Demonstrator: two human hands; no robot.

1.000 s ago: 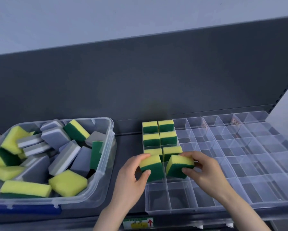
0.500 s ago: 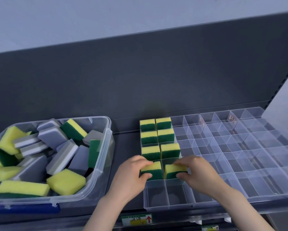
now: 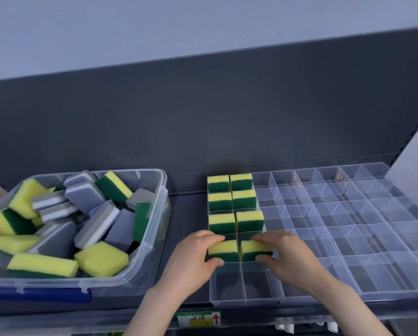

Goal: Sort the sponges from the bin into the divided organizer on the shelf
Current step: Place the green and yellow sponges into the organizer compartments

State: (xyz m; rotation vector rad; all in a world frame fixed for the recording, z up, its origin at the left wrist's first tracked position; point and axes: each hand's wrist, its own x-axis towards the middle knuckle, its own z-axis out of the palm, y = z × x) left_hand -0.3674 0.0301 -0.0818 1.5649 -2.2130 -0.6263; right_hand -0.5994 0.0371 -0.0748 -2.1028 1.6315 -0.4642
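- The left hand [image 3: 193,258] and the right hand [image 3: 290,258] each hold one yellow-and-green sponge. On each, the thumb is on the near side and the fingers curl over the far edge, narrow and closed on the foam.
- A second ago both sponges were held tilted above the organizer [image 3: 348,238]. Half a second ago they were going down into it.
- They now stand in the fourth row from the far end, yellow layer up.
- The left sponge [image 3: 223,249] is in the leftmost column and the right sponge [image 3: 254,249] is in the column just beside it, with a clear divider between them.
- Both look seated or nearly so. Whether they touch the compartment floors cannot be told, as the hands and walls cover that part.
- The six sponges [image 3: 221,201] in the three far rows of the same two columns have not shifted. This pair brings the count to eight.
- The nearest row [image 3: 227,284] of those columns and all the columns to the right hold no sponges.
- The bin [image 3: 120,284] stands on the shelf [image 3: 188,214], left of the organizer. It holds many more yellow-and-green sponges and the grey-and-white sponges [image 3: 96,221], so the sort looks far from finished.
- This placement looks as good as done. What remains is probably for both hands to let go and reach back left to the bin.
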